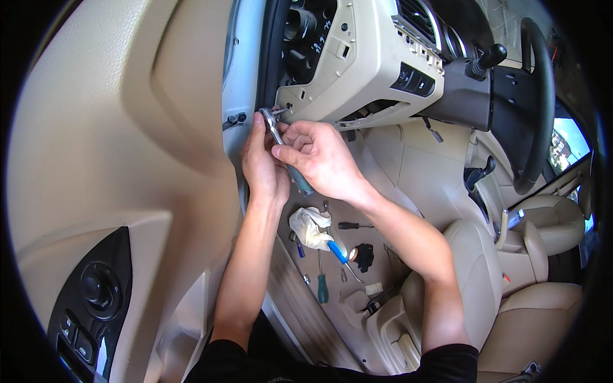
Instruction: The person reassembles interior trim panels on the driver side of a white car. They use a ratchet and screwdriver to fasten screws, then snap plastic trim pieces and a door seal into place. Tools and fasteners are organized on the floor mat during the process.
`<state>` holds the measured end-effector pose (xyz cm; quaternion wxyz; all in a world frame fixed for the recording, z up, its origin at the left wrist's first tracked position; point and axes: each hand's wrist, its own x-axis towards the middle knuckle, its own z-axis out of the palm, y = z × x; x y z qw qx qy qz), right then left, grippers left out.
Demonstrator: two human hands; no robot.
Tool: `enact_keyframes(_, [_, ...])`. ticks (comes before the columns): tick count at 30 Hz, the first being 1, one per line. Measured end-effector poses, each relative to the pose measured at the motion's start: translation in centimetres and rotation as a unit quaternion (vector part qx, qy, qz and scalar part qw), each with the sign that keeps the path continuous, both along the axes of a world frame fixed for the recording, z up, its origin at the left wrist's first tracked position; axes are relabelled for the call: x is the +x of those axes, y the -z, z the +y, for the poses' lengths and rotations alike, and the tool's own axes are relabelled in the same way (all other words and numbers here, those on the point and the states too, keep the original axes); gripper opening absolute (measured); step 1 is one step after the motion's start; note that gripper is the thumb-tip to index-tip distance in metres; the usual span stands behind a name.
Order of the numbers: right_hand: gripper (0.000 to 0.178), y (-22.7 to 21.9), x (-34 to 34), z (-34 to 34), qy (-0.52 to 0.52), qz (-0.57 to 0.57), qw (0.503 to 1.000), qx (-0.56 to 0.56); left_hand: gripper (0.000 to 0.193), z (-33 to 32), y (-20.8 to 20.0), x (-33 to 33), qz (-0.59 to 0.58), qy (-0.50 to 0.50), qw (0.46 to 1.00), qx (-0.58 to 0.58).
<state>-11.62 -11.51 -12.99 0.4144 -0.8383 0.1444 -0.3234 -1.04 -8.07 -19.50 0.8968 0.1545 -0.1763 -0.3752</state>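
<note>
A ratchet wrench [272, 129] with a chrome head and a dark green-grey handle is held at the lower left corner of the beige dashboard [377, 67]. My right hand [322, 159] closes round its shaft, thumb and fingers pressed together, and the handle end sticks out below. Around the ratchet head, my left hand [264, 172] is closed, its thumb lying along the side. The head sits beside a small fastener hole in the dashboard edge; whether a socket is engaged there is hidden by my fingers.
The open door panel [115, 127] fills the left side. On the floor lie white gloves [308, 228], a blue-handled tool [337, 251], a green screwdriver [322, 289], a black screwdriver [348, 225] and a black part [364, 256]. The steering wheel [543, 108] and driver's seat [472, 262] are to the right.
</note>
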Motion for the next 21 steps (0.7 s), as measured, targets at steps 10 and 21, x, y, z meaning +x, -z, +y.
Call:
enact_keyframes(10, [0.022, -0.8, -0.5, -0.2, 0.023, 0.025, 0.999, -0.009, 0.029, -0.1, -0.5, -0.4, 0.054, 0.015, 0.997, -0.052])
enact_keyframes(21, [0.042, -3.7, -2.0, 2.9, -0.010, 0.039, 0.991, 0.128, 0.035, 1.4, -1.0, 1.6, -0.037, 0.080, 0.996, 0.034])
